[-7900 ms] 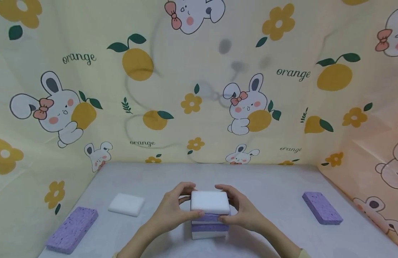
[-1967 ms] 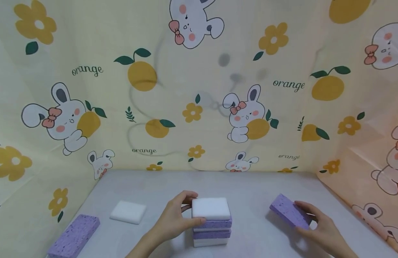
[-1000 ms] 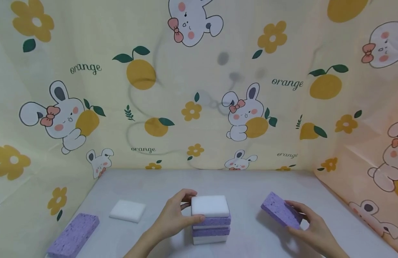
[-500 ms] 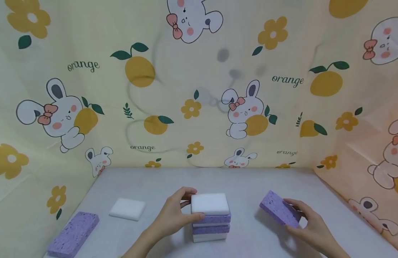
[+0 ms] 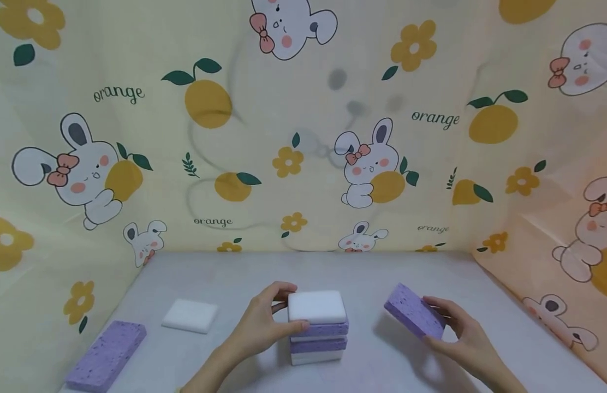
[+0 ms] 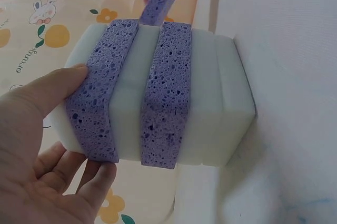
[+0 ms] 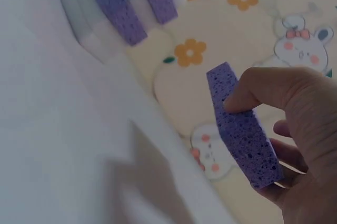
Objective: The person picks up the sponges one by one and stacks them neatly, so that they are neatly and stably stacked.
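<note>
A stack of alternating white and purple sponges (image 5: 319,344) stands on the grey table, capped by a white sponge (image 5: 317,307). My left hand (image 5: 264,316) grips the stack near its top, thumb on the front and fingers round the back. In the left wrist view the thumb presses the upper purple sponge (image 6: 102,92). To the right of the stack, my right hand (image 5: 463,333) pinches a purple sponge (image 5: 414,310) between thumb and fingers. That sponge is tilted and held above the table, its shadow showing below; the right wrist view shows its pitted edge (image 7: 245,140).
At the left lie a white sponge (image 5: 189,316) and, closer to the front, a purple sponge (image 5: 106,355). A patterned cloth (image 5: 313,180) with rabbits and oranges hangs behind the table (image 5: 244,267) and along both sides.
My right hand has left the stack and lifted the purple sponge that lay at the right, since carrying it slightly left toward the stack. The left hand has stayed on the stack.
</note>
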Demonstrator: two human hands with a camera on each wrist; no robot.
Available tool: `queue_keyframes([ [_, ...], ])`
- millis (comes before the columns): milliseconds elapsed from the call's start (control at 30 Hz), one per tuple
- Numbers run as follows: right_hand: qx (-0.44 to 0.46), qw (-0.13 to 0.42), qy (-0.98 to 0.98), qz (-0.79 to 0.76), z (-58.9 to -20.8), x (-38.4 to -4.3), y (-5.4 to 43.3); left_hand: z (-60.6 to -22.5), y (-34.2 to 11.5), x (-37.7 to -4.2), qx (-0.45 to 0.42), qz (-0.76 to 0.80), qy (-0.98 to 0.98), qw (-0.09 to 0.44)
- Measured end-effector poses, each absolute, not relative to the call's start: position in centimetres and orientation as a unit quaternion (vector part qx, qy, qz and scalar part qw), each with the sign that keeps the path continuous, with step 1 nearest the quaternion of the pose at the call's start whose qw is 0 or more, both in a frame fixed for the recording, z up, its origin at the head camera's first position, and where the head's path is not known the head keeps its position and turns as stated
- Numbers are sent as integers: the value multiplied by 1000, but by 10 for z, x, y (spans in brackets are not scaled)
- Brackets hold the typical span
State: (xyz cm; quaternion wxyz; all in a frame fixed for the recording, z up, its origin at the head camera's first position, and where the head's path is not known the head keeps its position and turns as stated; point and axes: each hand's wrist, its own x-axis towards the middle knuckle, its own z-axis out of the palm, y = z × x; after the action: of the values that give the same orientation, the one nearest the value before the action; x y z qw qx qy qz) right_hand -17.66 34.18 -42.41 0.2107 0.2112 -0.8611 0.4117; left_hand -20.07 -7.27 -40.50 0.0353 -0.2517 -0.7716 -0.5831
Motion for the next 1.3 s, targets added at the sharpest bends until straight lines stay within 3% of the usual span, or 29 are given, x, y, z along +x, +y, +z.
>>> queue_keyframes([
  [300, 259, 155, -830, 470, -421, -168, 322, -409, -68, -201, -252, -585, -770, 32],
  [533, 290, 154, -824, 463, -417, -176, 318, -407, -72, -200, -251, -585, -771, 34],
  [1300, 275, 86, -777, 559, -373, -183, 258, -405, -73, -201, -249, -576, -778, 40],
])
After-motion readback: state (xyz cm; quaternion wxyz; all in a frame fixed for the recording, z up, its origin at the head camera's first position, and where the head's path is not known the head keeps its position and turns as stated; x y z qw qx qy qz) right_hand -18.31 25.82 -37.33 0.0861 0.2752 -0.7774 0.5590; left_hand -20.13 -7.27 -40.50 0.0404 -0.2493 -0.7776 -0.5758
